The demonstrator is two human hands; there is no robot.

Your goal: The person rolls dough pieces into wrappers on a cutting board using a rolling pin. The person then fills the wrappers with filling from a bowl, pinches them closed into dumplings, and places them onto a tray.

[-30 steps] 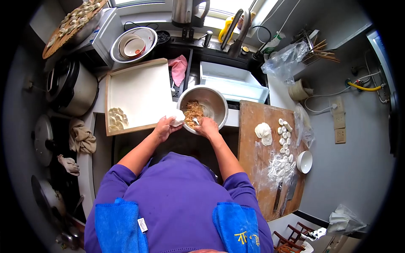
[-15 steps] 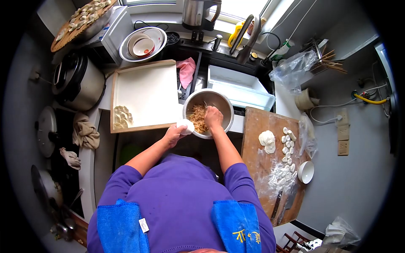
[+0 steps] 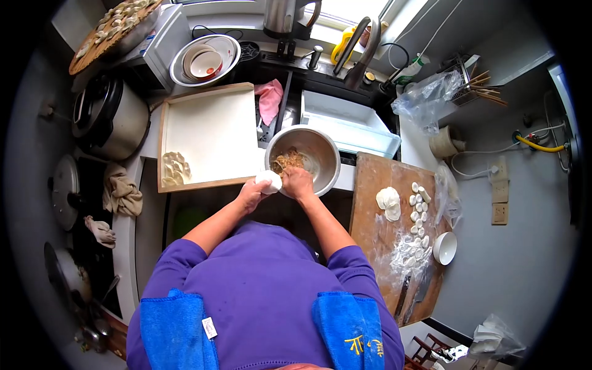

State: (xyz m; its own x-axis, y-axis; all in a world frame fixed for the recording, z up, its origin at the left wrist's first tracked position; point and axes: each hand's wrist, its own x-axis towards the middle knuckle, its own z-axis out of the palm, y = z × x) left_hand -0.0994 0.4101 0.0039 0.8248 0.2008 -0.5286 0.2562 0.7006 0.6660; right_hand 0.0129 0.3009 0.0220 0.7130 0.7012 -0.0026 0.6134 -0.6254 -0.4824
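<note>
My left hand pinches a round white dumpling wrapper beside the near left rim of a steel bowl. Brown minced filling lies in that bowl. My right hand is closed over the near side of the bowl, close to the wrapper. A thin metal utensil showed in its fingers earlier; now the hand hides it. Left of the bowl, folded dumplings sit in the near left corner of a wooden-rimmed tray.
On the right, a floured board bears stacked wrappers, several dough pieces, a rolling pin, a knife and a white bowl. Behind the steel bowl are a clear bin and a faucet.
My right hand has drawn back from the filling toward the near rim and the wrapper. Some filling has shifted, baring the bowl's floor. The left hand stays nearly in place with the wrapper.
</note>
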